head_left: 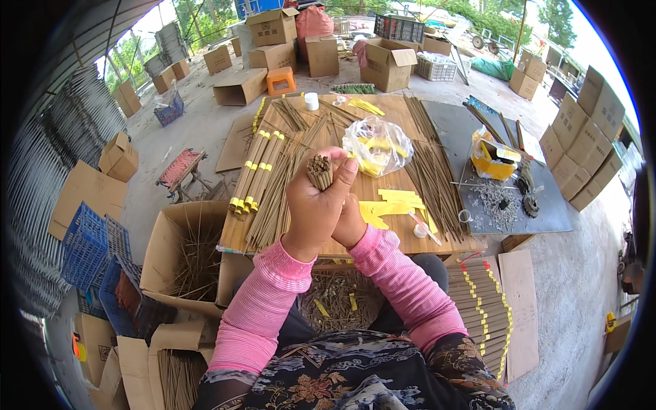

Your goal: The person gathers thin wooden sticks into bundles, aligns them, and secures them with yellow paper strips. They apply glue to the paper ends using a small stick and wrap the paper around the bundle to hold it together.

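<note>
My left hand is wrapped round a bundle of thin brown sticks, whose cut ends point up above the fist. Its thumb presses along the bundle's side. Close behind and to the right is my right hand, its fingers hidden by the left. Below them, loose brown sticks lie across the wooden table. To the left are bundles bound with yellow bands. Yellow paper strips lie right of my hands, near a clear plastic bag holding more yellow pieces.
A grey board at the right carries a yellow box, scraps and a chain-like metal part. Cardboard boxes hold sticks at left. Banded sticks lie low right. A white jar and orange stool are farther back.
</note>
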Available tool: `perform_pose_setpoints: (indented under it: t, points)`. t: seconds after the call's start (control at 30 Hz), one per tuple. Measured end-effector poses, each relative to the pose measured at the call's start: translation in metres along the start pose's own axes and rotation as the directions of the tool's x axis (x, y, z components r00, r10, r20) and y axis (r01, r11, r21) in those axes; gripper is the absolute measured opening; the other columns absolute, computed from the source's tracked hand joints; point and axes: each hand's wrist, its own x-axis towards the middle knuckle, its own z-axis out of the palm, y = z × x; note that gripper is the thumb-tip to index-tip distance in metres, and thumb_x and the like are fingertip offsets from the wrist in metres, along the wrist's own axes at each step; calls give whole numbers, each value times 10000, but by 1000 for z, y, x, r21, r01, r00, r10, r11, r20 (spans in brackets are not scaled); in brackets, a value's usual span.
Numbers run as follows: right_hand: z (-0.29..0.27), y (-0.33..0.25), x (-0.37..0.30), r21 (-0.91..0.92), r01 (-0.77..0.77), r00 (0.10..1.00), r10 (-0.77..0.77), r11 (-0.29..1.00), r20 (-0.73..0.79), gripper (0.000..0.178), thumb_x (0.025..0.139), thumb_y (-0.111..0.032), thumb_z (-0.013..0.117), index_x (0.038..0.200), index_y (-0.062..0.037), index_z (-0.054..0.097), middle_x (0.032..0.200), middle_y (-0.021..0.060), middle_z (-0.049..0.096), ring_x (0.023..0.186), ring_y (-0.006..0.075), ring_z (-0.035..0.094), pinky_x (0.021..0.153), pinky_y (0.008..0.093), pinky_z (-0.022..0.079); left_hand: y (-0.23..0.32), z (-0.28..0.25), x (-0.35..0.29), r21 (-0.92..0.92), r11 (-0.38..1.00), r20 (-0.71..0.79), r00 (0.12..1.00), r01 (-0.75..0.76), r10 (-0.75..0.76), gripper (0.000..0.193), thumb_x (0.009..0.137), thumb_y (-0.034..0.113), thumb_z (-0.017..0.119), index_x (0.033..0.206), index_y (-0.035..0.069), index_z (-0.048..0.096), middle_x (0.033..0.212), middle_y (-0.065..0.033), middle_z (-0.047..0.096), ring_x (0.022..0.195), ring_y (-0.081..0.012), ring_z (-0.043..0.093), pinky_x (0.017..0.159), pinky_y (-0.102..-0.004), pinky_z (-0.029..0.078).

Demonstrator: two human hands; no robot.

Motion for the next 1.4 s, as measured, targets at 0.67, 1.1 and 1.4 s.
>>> perform_pose_setpoints:
  t: [0.67, 1.1, 1.4]
  points:
    - [7, 73, 3, -65, -73, 997, 71, 995, -39, 305, 736, -135, 640, 1014, -41, 556, 899, 135, 616, 835, 240, 613, 693, 326, 482, -46, 11, 24, 82, 993, -13, 996, 89, -89, 212, 810, 181, 632, 913, 3, 583, 708, 11, 556, 534, -29, 442, 465, -188, 362]
    - [-61, -70, -19, 193, -117, 969, 155, 974, -194, 387, 812, -162, 604, 1134, 4, 468, 837, 29, 514, 725, 91, 505, 672, 225, 433, 37, -23, -9, 595, 792, 346, 933, -139, -96, 172, 788, 103, 595, 919, 2, 549, 704, -137, 586, 660, -217, 583, 581, -322, 455]
    - [-55, -97, -41, -237, -58, 998, 49, 970, -43, 197, 821, -213, 586, 798, -19, 561, 617, 126, 538, 537, 259, 555, 497, 308, 437, 35, -21, -65, 581, 801, 516, 826, -145, -226, 152, 792, 130, 559, 865, 3, 519, 735, -203, 579, 681, -382, 566, 567, -416, 456]
